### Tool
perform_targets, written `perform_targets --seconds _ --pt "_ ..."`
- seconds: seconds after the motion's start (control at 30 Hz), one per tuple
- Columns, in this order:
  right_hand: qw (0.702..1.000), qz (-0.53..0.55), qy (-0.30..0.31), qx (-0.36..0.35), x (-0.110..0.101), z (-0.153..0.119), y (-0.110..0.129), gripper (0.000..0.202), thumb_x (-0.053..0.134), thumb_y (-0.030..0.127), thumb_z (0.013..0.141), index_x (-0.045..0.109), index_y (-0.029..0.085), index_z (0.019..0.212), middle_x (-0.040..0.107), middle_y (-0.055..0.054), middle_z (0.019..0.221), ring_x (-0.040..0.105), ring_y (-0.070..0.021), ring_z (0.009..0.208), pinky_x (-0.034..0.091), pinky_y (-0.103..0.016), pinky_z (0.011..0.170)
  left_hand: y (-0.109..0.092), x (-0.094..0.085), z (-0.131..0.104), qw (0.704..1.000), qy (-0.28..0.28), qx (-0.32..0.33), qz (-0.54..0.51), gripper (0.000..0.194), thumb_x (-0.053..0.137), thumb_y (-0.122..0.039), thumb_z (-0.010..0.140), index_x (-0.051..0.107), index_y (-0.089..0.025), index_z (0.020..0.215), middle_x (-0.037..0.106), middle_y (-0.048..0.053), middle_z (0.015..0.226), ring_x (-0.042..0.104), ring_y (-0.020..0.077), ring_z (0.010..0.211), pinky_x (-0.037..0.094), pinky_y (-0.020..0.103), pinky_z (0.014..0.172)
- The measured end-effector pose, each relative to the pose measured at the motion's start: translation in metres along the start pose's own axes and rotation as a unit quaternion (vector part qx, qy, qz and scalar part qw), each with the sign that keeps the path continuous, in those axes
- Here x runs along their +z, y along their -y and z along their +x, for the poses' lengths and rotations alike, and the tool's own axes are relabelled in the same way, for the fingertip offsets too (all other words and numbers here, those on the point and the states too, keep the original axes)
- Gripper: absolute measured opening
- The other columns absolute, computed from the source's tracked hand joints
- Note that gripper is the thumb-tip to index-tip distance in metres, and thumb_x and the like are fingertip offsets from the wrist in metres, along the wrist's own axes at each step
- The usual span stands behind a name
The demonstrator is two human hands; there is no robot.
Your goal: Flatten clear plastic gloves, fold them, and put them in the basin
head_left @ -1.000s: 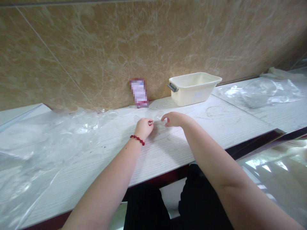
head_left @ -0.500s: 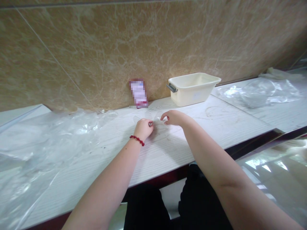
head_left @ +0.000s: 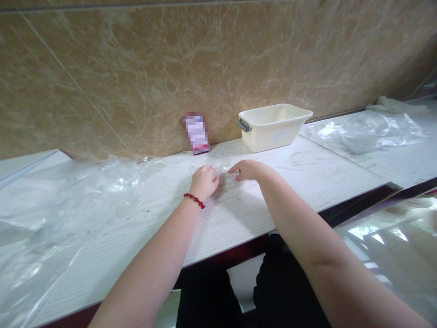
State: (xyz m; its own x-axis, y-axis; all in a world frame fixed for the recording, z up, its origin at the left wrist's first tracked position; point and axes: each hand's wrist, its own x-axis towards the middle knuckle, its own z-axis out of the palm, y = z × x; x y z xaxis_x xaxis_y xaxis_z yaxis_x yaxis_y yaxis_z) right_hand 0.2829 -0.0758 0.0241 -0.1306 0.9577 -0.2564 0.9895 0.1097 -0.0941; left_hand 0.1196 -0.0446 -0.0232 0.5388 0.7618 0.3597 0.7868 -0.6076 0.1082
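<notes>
Low over the white wood-grain table [head_left: 235, 214], both hands hold a small piece of clear plastic [head_left: 222, 171] between them. It looks thin and see-through, perhaps a small bag; its exact shape is hard to make out. My left hand [head_left: 205, 180], with a red bead bracelet [head_left: 194, 199] at its wrist, is closed on the left side of the plastic. From the right, my right hand [head_left: 247, 171] pinches the other side between thumb and fingertips. Part of the plastic spreads behind the left fingers.
A cream plastic bin [head_left: 273, 130] with a grey handle stands against the marble-patterned wall [head_left: 218, 68]. Left of it a blurred phone-like panel [head_left: 197, 133] leans upright. Large clear plastic sheeting [head_left: 85, 196] covers the left side; more crumpled plastic [head_left: 372, 130] lies far right.
The left fingers have shifted a little and straightened over the plastic. The right fingertips have moved slightly closer along it. Everything else stays in place.
</notes>
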Motion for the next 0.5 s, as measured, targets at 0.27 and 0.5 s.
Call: perform_targets --seconds 0.27,0.5 --pt "1.0 0.022 0.001 -0.02 0.002 0.003 -0.009 0.053 0.058 0.032 0.064 0.046 0.029 0.116 0.053 0.0 0.112 0.05 -0.0188 0.098 0.038 -0.025 0.08 -0.01 -0.009 -0.007 0.977 0.182 0.114 -0.006 0.057 0.024 -0.055 0.077 0.036 -0.021 0.121 0.032 0.01 0.13 0.022 0.0262 0.121 0.013 0.05 0.095" --pt "0.999 0.041 0.012 -0.02 0.004 0.006 -0.016 0.055 0.059 0.034 0.063 0.044 0.033 0.116 0.051 0.001 0.114 0.05 -0.0194 0.098 0.038 -0.027 0.08 0.001 -0.016 -0.009 0.973 0.22 0.069 -0.011 0.057 0.022 -0.06 0.074 0.034 -0.031 0.122 0.028 0.007 0.133 0.016 0.0281 0.122 0.009 0.051 0.093"
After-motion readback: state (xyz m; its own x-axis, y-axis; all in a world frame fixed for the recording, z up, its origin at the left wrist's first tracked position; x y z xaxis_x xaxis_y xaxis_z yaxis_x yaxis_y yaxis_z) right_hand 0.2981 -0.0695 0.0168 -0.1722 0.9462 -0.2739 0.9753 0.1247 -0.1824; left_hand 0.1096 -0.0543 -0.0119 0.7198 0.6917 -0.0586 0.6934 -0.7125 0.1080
